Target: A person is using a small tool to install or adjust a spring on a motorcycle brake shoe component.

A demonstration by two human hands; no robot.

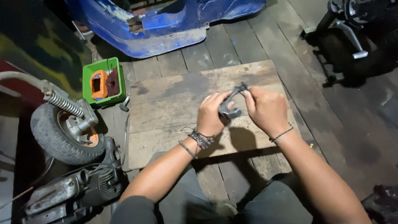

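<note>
Together, left hand [212, 114] and right hand [267, 110] grip a dark metal part [230, 108].

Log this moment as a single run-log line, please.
left hand: grips dark metal part | right hand: pinches its upper end | below: wooden board | left: green bin, small wheel

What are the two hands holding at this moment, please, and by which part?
Both hands share one small dark metal part: the left hand grips its lower, forked end, while the right hand pinches its narrow upper end.
</note>
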